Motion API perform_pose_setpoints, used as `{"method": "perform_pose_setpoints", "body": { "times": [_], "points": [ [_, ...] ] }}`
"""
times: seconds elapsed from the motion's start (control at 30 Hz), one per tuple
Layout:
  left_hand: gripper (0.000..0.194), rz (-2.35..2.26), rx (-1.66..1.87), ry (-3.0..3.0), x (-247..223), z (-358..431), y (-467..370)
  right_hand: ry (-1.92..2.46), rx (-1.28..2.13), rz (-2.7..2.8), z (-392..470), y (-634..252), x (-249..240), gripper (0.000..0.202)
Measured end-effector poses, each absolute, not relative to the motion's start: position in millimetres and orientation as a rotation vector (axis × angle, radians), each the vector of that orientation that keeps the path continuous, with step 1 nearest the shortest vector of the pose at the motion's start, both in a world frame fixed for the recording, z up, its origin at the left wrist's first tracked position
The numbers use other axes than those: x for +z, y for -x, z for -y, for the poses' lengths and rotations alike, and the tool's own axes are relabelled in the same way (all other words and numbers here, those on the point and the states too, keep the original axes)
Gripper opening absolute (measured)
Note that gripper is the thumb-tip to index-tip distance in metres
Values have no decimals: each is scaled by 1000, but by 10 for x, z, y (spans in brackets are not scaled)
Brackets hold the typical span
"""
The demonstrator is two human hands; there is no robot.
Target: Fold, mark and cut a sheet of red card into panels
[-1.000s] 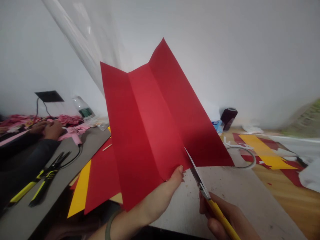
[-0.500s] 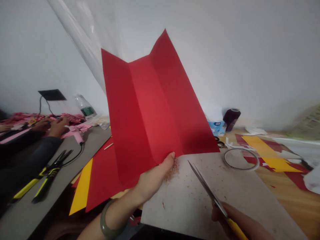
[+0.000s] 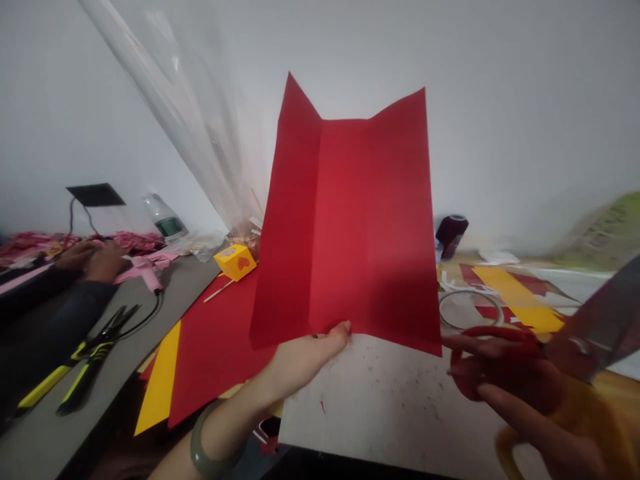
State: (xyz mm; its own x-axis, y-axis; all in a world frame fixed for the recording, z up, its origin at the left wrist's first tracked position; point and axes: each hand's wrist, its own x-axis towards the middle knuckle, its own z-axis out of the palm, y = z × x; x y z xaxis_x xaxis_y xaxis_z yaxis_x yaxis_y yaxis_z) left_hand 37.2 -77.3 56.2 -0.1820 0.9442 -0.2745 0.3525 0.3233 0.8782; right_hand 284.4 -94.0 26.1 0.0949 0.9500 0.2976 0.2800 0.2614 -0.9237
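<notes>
My left hand (image 3: 310,353) pinches the bottom edge of a large red paper sheet (image 3: 345,220), thumb in front. Held upright before me, the sheet has two lengthwise creases, and its side panels angle away from the middle strip. At the lower right, my right hand (image 3: 545,427) holds scissors (image 3: 595,327) with red and orange-yellow handles. Their blades, blurred, point up and to the right, apart from the paper. A forefinger of that hand stretches toward the sheet's lower right corner; whether it touches cannot be made out.
A white board (image 3: 380,407) with small scraps lies below. Red sheets (image 3: 215,353), a yellow box (image 3: 235,262) and a tape roll (image 3: 471,309) are around it. Leftward lie yellow-black pliers (image 3: 95,353) and a pink glue gun (image 3: 147,272), near another person's hands (image 3: 103,260).
The red sheet has turned more upright and shifted right, uncovering the yellow box. My right hand has risen to the right, and the scissors' blades now point away from the paper.
</notes>
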Motion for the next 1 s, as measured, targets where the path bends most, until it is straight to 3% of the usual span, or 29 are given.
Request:
{"method": "perform_pose_setpoints", "body": {
  "times": [0.47, 0.77, 1.0],
  "points": [
    [18, -1096, 1105, -1012, 469, 741, -381, 1227, 799, 1234, 884, -2606, 158, 34],
    [27, -1165, 975, -1032, 411, 755, -303, 1333, 777, 1280, 943, -2608, 162, 29],
    [26, -964, 1247, -961, 444, 674, -512, 1430, 631, 1444, 1038, -2523, 339, 19]
  ]
}}
